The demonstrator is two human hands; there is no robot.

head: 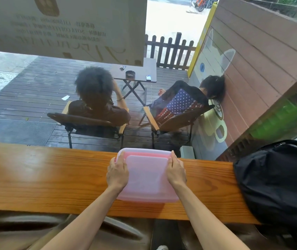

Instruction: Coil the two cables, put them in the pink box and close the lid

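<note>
Pink box (146,177) on the wooden counter (44,177), roughly midway along its length, far edge reaching the counter's window-side edge, near edge short of the counter's near edge. Translucent pink lid (147,156) laid over the top; contents not discernible through it, cables not visible.

No label or brand readable on the box. Mirrored print on the pale sign (63,27) stuck to the glass above: several lines of characters, mostly too blurred to read, with what looks like "SOTA COFFEE" reversed in one line. Small white mark on the black backpack (279,181) at the counter's right end, cut off and unreadable.

Left hand (118,173) on the box's left edge, fingers bent over the rim toward the far left corner, gripping lid and box together. Right hand (176,171) mirrored on the right edge, fingers curled over the rim, thumb side lying on the lid.

Beyond the glass: two seated people in folding chairs on dark decking, small folding table (136,69) carrying an ashtray (130,74).
</note>
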